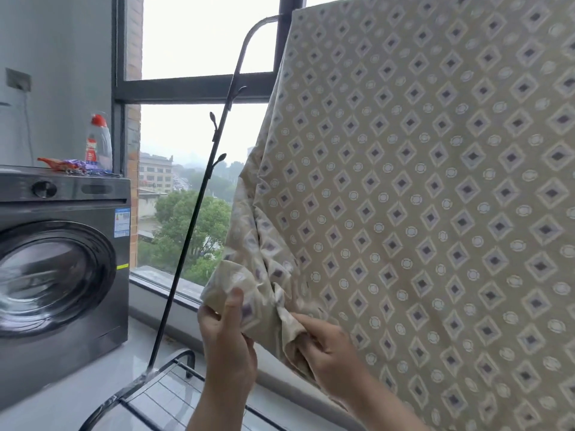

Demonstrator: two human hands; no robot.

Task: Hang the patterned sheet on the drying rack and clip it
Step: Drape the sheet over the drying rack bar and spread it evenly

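Both arms reach up from below, the left hand (pixel 228 334) pinching the bunched lower corner of the sheet (pixel 435 197) and the right hand (pixel 326 349) gripping the edge beside it, while the sheet hangs lengthwise down from the rack (pixel 199 194) top rail.

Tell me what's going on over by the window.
A person is hanging a patterned sheet on the drying rack. The sheet is already draped from the top and hangs down. The left hand and right hand both pinch its bunched lower left edge. No clip is visible. A washing machine stands to the left, with a bottle on top.
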